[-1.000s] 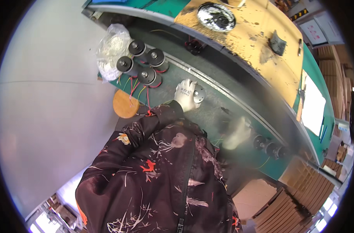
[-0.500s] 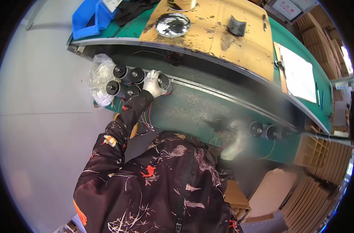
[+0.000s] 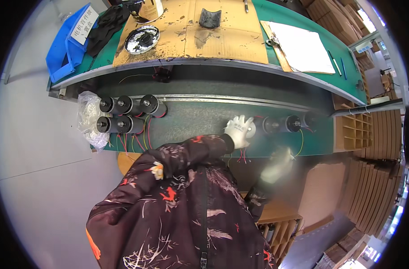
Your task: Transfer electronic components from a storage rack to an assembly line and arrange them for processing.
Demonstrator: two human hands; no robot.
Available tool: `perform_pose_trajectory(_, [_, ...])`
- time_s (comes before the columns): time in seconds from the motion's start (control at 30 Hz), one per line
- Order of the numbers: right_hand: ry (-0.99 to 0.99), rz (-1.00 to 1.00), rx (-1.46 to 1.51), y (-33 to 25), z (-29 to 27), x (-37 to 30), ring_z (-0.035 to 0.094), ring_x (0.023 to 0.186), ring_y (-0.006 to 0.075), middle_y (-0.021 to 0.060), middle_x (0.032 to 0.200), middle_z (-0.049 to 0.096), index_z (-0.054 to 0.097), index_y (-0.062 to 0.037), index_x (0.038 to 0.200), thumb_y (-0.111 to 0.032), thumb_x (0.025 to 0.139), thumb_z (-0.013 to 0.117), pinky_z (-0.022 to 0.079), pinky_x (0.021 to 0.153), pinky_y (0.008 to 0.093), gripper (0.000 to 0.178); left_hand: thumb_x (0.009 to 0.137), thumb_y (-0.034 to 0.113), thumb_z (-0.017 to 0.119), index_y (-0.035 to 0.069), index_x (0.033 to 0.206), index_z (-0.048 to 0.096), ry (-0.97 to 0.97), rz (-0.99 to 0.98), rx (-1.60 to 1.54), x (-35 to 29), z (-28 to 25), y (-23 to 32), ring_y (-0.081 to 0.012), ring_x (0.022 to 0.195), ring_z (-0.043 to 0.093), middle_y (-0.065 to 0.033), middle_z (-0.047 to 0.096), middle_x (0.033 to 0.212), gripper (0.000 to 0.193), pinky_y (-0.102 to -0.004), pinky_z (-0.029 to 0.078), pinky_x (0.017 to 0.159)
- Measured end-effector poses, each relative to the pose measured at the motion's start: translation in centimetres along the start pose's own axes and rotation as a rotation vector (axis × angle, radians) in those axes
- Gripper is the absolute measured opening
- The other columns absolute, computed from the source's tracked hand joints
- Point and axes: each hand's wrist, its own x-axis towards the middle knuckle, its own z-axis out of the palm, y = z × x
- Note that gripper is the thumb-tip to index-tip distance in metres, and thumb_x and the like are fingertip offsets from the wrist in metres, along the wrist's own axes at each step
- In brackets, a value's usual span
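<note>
My gloved left hand reaches across to the right half of the green lower bench and is closed around a cylindrical motor with red leads hanging below it. Just right of that stands a row with another motor and a black-topped motor, slightly blurred. My gloved right hand is off the bench's front edge, below this row; motion smears its fingers. At the left, several grey motors with black caps stand in two rows, among them a motor at the back right, with coloured wires trailing forward.
A clear plastic bag lies left of the motors. The raised shelf holds a blue bin, black-smeared cardboard, a dish of black paste, a tin and a clipboard. Divided cartons and stacked cardboard stand right.
My left hand has let go of a motor in the left group and crossed right to another motor. My right hand has moved slightly right. The head view has shifted.
</note>
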Motion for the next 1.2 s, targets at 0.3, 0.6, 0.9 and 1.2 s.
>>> perform_pose_trajectory(0.3, [0.075,0.216,0.282,2.1,-0.5,0.0,0.045,0.049,0.008,0.0031,0.063,0.052,0.057,-0.0023,0.087,-0.023,0.094,0.056,0.034,0.045,0.0205,0.022,0.047,0.028,0.086,0.004,0.125,0.052,0.128,-0.192,-0.09,-2.1,-0.7,-6.7,-0.0386,0.11,0.052,-0.0216,0.046,0.119,0.089,-0.0441,0.048,0.093])
perform_pose_trajectory(0.6, [-0.479,0.143,0.143,1.7,8.8,-1.0,0.046,0.048,0.0078,0.0021,0.065,0.053,0.058,-0.0026,0.089,-0.024,0.094,0.056,0.035,0.044,0.0225,0.022,0.048,0.019,0.081,0.01,0.119,0.056,0.197,-0.35,0.035,-9.5,-10.4,-15.2,-0.0329,0.109,0.049,-0.0129,0.048,0.115,0.075,-0.0459,0.043,0.092])
perform_pose_trajectory(0.9, [-0.96,-0.2,0.244,-11.8,36.8,-3.7,0.055,0.052,0.0083,0.0026,0.068,0.062,0.063,-0.002,0.093,-0.013,0.087,0.07,0.043,0.046,0.0223,0.014,0.059,0.031,0.081,0.011,0.128,0.053,0.299,-0.311,-0.006,-14.0,-11.3,-17.6,-0.0365,0.114,0.049,-0.0149,0.05,0.124,0.076,-0.0473,0.042,0.096])
perform_pose_trajectory(1.2, [-1.07,-0.529,-0.164,-10.9,44.8,-4.6,0.055,0.054,0.0079,0.0026,0.062,0.063,0.064,0.0006,0.081,-0.026,0.086,0.073,0.044,0.052,0.025,0.028,0.072,0.044,0.074,0.002,0.095,0.068,0.281,-1.003,-0.323,-30.1,-3.1,-29.8,-0.034,0.087,0.067,-0.0193,0.069,0.09,0.048,-0.0415,0.053,0.078])
